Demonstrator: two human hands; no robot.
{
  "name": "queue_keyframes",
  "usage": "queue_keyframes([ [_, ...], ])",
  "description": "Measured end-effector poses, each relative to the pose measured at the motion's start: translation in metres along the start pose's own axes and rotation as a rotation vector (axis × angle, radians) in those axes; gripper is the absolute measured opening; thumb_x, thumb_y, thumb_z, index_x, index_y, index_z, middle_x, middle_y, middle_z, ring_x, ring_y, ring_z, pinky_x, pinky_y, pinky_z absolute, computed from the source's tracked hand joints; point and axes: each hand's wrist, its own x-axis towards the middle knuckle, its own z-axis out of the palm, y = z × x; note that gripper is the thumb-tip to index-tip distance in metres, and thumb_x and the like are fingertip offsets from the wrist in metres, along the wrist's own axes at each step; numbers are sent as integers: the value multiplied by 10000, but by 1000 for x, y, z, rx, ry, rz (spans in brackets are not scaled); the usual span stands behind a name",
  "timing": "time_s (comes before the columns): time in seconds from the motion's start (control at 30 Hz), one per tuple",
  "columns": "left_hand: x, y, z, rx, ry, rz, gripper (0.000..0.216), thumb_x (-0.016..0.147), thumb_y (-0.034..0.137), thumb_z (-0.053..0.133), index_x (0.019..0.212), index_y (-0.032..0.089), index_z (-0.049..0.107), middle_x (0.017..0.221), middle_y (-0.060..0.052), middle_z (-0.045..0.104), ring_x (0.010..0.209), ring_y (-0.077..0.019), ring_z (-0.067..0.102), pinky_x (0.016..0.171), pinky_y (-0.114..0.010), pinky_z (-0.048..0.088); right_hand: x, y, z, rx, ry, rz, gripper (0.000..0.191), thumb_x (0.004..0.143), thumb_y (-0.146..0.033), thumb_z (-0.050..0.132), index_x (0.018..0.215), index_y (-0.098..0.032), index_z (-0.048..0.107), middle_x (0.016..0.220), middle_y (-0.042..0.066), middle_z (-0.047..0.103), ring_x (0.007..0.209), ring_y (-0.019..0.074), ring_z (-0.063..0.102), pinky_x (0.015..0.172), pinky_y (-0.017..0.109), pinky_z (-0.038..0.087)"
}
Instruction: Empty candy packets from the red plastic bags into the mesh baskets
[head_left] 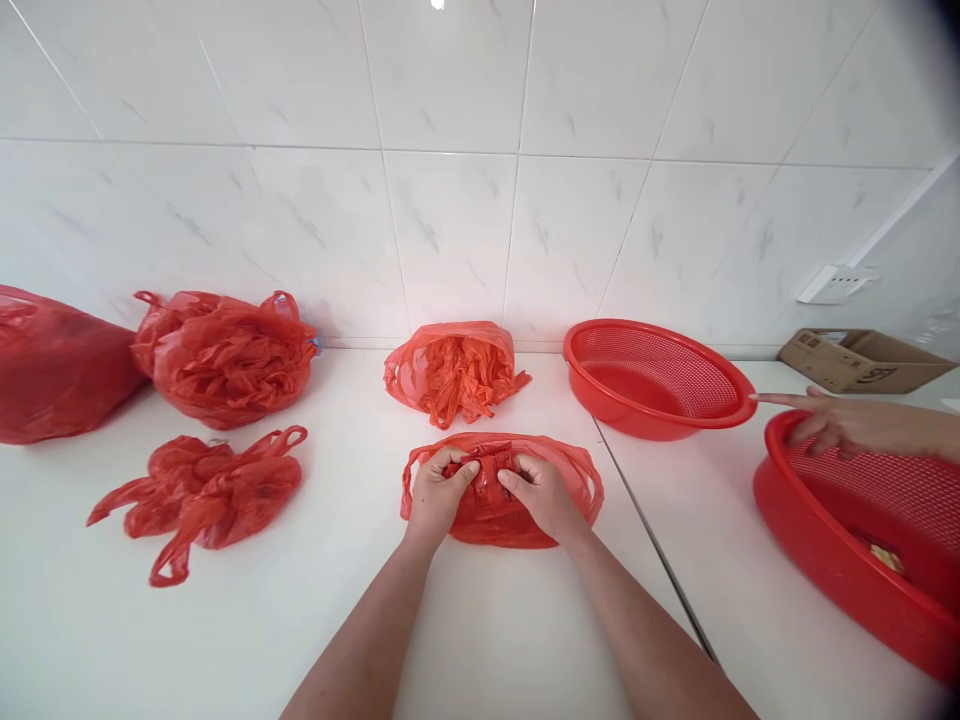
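Between them, my left hand (442,492) and my right hand (541,492) hold a small red printed packet (490,478), each pinching one side with thumb and fingers. The packet's lettering is too small to read. Just beneath lies a red plastic bag (510,535), its mouth spread open on the table and its loop handles out to both sides. The fingertips behind the packet are hidden.
Behind sits a red bag stuffed with crumpled bags (457,375). Full red bags (225,360) and a knotted one (214,490) lie left. Right are a red basket (637,415), another basket (817,530) with another person's hand (855,425) over it, and a cardboard box (840,365).
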Motion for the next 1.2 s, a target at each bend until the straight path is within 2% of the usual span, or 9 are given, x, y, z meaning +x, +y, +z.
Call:
queue_keyframes([
  [0.1, 0, -2, 1, -14, 21, 7, 190, 740, 372, 618, 705, 187, 589, 615, 25, 614, 589, -121, 562, 620, -243, 466, -1, -1, 1, -34, -7, 8, 346, 811, -428, 530, 588, -220, 365, 551, -53, 374, 508, 109, 362, 453, 245, 297],
  [0.27, 0, -4, 1, -95, 128, -13, 226, 739, 397, 615, 725, 176, 572, 650, 13, 628, 588, -117, 575, 601, -237, 473, -4, -7, -1, -111, 195, -9, 200, 765, -407, 611, 769, -234, 510, 710, -11, 553, 667, 162, 517, 600, 289, 435],
  [0.37, -1, -3, 3, -77, 196, -8, 222, 733, 392, 618, 706, 176, 575, 668, 9, 630, 597, -116, 572, 588, -233, 472, -5, -9, 1, -128, 139, -7, 161, 762, -371, 614, 764, -232, 531, 724, -8, 570, 677, 163, 532, 618, 297, 452],
  [0.43, -4, -2, 5, -16, 204, 22, 191, 737, 374, 615, 711, 186, 591, 688, 11, 632, 627, -124, 579, 603, -238, 480, -6, -10, 5, -119, 74, -15, 211, 725, -345, 652, 887, -238, 567, 849, 12, 605, 775, 180, 563, 679, 315, 477],
  [0.57, -11, 2, 11, 95, 59, 151, 124, 771, 308, 584, 746, 201, 641, 751, -13, 643, 719, -153, 600, 682, -276, 505, -6, -13, 12, -122, 30, -49, 510, 610, -298, 742, 1074, -248, 538, 1044, 43, 595, 936, 212, 568, 790, 363, 491],
  [0.7, -14, 7, 13, 124, -115, 263, 127, 790, 279, 590, 818, 207, 691, 849, -47, 660, 827, -179, 613, 776, -310, 510, -5, -13, 12, -64, 10, -37, 339, 713, -273, 633, 1042, -242, 559, 979, 34, 635, 874, 194, 598, 768, 352, 504],
  [0.77, -13, 7, 12, 133, -137, 287, 148, 801, 277, 586, 879, 218, 698, 890, -46, 661, 863, -177, 613, 808, -313, 507, -4, -11, 11, -25, 11, -16, 253, 753, -263, 572, 1005, -241, 581, 935, 23, 649, 834, 184, 607, 742, 335, 509],
  [1.0, -3, -1, 0, 223, 116, 158, 324, 718, 335, 681, 1024, 236, 643, 930, -23, 662, 862, -174, 608, 792, -305, 502, -3, -9, 5, 230, -43, 130, 315, 753, -205, 518, 1063, -245, 554, 982, 20, 660, 883, 191, 633, 754, 321, 526],
  [1.2, 1, 0, -2, -52, -206, -24, 233, 742, 380, 640, 878, 194, 673, 783, -10, 668, 689, -144, 601, 628, -250, 485, -1, -7, 2, 407, -68, 140, 299, 729, -199, 554, 1025, -230, 536, 1049, 44, 663, 969, 209, 634, 797, 345, 529],
])
